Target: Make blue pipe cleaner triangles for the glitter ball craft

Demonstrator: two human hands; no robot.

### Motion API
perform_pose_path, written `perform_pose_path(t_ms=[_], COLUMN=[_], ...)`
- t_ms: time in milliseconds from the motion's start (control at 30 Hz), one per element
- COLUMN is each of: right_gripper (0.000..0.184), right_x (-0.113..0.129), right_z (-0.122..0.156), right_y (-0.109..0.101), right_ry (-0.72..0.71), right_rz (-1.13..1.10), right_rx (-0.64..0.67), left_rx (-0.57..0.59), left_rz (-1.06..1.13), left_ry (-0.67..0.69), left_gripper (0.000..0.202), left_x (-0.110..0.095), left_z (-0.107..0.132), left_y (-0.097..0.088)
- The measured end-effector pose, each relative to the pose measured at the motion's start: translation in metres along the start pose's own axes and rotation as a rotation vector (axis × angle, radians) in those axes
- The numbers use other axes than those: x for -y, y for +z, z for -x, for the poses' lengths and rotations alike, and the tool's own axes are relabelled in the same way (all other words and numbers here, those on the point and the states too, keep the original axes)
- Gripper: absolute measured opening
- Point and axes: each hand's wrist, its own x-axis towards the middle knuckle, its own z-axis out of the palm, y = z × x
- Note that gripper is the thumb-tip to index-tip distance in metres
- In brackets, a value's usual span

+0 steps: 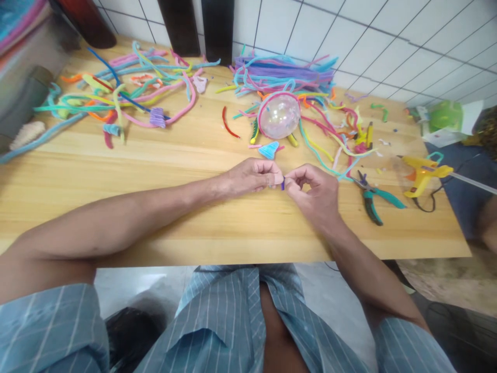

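Note:
A short purple piece of pipe cleaner sits between my two hands, low over the wooden table. My left hand is closed, its fingertips pinched at the upper left of the piece. Thumb and forefinger of my right hand pinch it from the other side. The fingertips hide most of it. Just beyond my hands lies a blue triangular pipe-cleaner shape with pink ends sticking out. Behind that stands a clear dome rimmed in pink pipe cleaner.
Loose coloured pipe cleaners spread over the left; a purple and blue bundle lies by the tiled wall. Teal-handled pliers and a yellow glue gun with a cord are at right. A red strip lies left of the dome.

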Motion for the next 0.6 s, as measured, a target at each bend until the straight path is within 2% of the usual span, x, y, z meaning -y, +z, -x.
perform_pose_path(t_ms=[167,267,433,600], right_gripper=[0.012,0.009,0.018,0.019], right_x=[0.002,0.002,-0.002,-0.003], right_z=[0.001,-0.001,-0.007,-0.01], right_y=[0.002,-0.001,-0.01,-0.01], right_ry=[0.01,0.122,0.367,0.435], right_rz=[-0.035,-0.134,-0.342,-0.408], right_rx=[-0.002,0.021,0.055,0.089], left_rx=[-0.045,-0.089,-0.105,-0.129], left_rz=[0.005,0.052,0.171,0.202], left_ry=[-0.027,-0.007,0.044,0.021], left_gripper=[0.047,0.041,0.044,0.043], left_x=[-0.001,0.0,0.003,0.005], left_z=[0.002,0.002,-0.001,-0.002], left_y=[0.003,0.004,0.004,0.004])
